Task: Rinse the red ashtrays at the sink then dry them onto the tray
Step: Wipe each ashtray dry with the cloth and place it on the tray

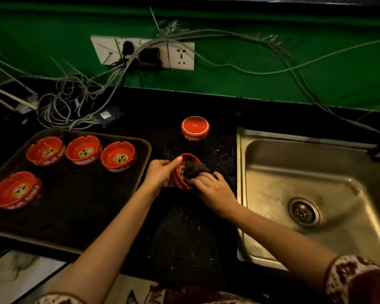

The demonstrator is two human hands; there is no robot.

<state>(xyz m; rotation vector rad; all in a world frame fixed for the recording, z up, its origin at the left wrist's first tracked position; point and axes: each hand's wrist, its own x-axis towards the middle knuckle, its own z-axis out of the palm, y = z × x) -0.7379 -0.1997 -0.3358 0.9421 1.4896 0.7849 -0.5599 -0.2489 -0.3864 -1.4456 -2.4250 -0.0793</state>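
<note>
We see one red ashtray [180, 179] tipped on its side just above the black dotted mat [184, 238], between the tray [148, 148] and the sink [272, 189]. The left hand [160, 174] grips its outer wall from the left, fingers curled round it and one finger lying along the top rim. The right hand [213, 191] is closed on a dark cloth [194, 168], which it presses into the bowl of that ashtray.

On the tray, left of the mat, we count four more ashtrays, all upright: three in a row along the far side [46, 150] [83, 149] [118, 156] and one alone near the left edge [15, 189]. A sixth ashtray [195, 127] sits upside down at the far end of the mat, well apart from the hands.

The steel sink lies to the right, its drain [304, 211] uncovered. Behind the black counter [228, 106] we see a green wall [294, 73] with a socket panel [181, 55], and a tangle of grey cables [75, 99] spills from it onto the counter's far left
</note>
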